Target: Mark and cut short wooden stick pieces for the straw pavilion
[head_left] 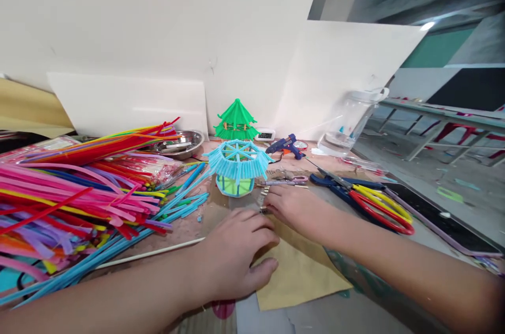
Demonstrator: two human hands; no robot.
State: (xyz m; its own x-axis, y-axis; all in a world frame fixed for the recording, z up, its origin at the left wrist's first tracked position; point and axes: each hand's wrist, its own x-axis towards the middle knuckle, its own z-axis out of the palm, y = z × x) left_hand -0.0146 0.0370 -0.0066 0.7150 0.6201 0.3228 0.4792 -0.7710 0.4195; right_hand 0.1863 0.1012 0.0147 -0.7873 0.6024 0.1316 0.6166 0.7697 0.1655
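Observation:
My left hand [240, 252] rests over the left edge of a sheet of brown paper [303, 276], thumb apart from the bent fingers, with nothing visible in it. Past its fingertips, my right hand [294, 208] reaches in with fingers bent down and together at a row of small pale pieces [265, 193]. Whatever those fingertips hold is too small to make out. Just beyond both hands stands a small pavilion model with a light blue fringed roof ring [239, 158] and a green base [235, 186]. Behind it rises a green pointed roof [236, 118].
Colourful pipe cleaners [79, 197] heap up at left, with a pale stick [150, 252] and a metal bowl [179, 143] nearby. A blue glue gun [286, 145], red-and-yellow-handled scissors [379, 208], a phone [442, 218] and a clear water jug [347, 123] lie or stand at right.

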